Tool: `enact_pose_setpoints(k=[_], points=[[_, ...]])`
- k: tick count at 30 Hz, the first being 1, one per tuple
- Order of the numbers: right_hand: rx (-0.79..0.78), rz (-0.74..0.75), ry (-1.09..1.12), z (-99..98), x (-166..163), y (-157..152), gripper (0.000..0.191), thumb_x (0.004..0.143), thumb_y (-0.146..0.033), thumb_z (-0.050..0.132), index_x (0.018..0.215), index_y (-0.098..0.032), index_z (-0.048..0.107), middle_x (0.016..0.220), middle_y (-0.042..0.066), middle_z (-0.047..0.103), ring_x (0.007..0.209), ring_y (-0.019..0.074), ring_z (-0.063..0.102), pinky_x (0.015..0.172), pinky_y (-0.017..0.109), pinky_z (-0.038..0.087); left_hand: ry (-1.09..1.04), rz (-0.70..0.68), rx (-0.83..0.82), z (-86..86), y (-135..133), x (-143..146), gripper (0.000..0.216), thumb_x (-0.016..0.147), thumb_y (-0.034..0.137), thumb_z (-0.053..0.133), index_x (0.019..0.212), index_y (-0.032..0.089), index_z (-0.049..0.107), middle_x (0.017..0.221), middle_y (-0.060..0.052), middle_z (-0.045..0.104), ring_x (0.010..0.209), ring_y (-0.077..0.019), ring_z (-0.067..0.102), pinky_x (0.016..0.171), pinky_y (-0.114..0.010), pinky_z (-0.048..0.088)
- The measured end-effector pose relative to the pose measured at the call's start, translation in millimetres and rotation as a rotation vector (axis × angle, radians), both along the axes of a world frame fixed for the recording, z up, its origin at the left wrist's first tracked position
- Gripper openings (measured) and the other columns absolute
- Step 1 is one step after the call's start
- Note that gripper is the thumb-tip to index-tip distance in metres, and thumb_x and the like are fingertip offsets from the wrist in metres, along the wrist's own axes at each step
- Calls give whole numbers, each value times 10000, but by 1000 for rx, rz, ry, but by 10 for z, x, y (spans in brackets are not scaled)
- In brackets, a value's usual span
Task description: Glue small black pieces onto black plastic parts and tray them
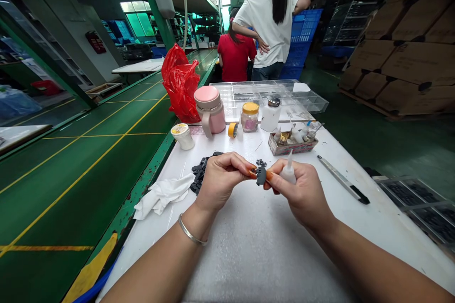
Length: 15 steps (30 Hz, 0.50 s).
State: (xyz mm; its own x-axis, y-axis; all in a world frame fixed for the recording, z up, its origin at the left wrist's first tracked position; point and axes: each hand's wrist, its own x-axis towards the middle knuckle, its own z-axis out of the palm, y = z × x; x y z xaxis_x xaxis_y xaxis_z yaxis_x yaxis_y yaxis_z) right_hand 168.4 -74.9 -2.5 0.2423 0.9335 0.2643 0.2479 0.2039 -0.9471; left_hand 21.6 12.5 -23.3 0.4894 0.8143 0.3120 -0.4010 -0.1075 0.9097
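Note:
A small dark grey plastic part [261, 176] with toothed edges is between my two hands, above the white table. My left hand [227, 175] pinches it at its left side, thumb against fingertips; a tiny black bit shows at those fingertips. On the other side, the thumb and fingers of my right hand [302, 187] grip the same part. Tucked in the right hand is a small white squeeze bottle [288, 173] like a glue bottle, its narrow nozzle pointing up. Behind the fingers lie several tiny black rings [261, 163]. A pile of black parts [199, 173] sits left of my left hand.
A white cloth [163, 194] lies left. Along the back stand a white tub [182, 136], pink mug [211, 111], yellow tape roll [232, 129], jars [250, 117] and a small box of bottles [293, 147]. A utility knife [343, 179] lies right. Two people [266, 23] are beyond.

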Motion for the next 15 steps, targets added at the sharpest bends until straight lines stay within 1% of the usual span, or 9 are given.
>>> enact_pose_setpoints(k=[1,3,5,6,8,11,15], points=[[16,1,-6,-4,5,2,224,813,-256,636,613,-155,654,564,-2,600,525,111,480,507,241,367,-12,-17,-12,7,3,2,177,631,53,812,597,149,667,726,-13,691,703,-133,655,673,-241,560],[48,9,-26,-13,19,5,218,822,-257,636,630,-159,662,585,-1,616,542,114,492,522,241,380,-46,-63,-78,24,11,4,169,622,63,824,683,155,696,827,-16,706,747,-136,665,691,-241,562],[74,9,-59,-22,31,8,221,833,-261,635,636,-165,662,591,-6,618,548,114,499,529,239,385,-69,-103,-192,37,18,4,220,631,109,835,808,168,718,953,-27,705,792,-140,671,704,-241,565],[85,5,-76,-26,36,11,221,837,-260,633,639,-167,662,593,-10,619,548,113,502,528,238,385,-70,-123,-254,40,20,3,237,651,144,832,858,170,720,971,-33,702,793,-138,670,696,-236,564],[101,-9,-112,-33,42,15,214,840,-251,630,644,-172,663,594,-15,623,547,112,510,530,236,387,-55,-176,-355,35,19,2,206,704,215,808,877,151,716,886,-41,702,751,-129,663,659,-219,555],[115,-14,-152,-41,47,18,200,842,-243,625,659,-177,668,605,-15,638,553,116,528,541,236,396,-39,-272,-442,5,10,5,192,726,264,796,799,114,702,728,-41,677,664,-113,639,626,-202,538],[130,10,-186,-48,48,13,196,845,-244,623,665,-177,664,613,-14,645,560,119,545,540,231,402,-60,-313,-526,-37,4,14,201,683,233,827,735,107,680,689,-30,665,624,-98,625,612,-192,535]])
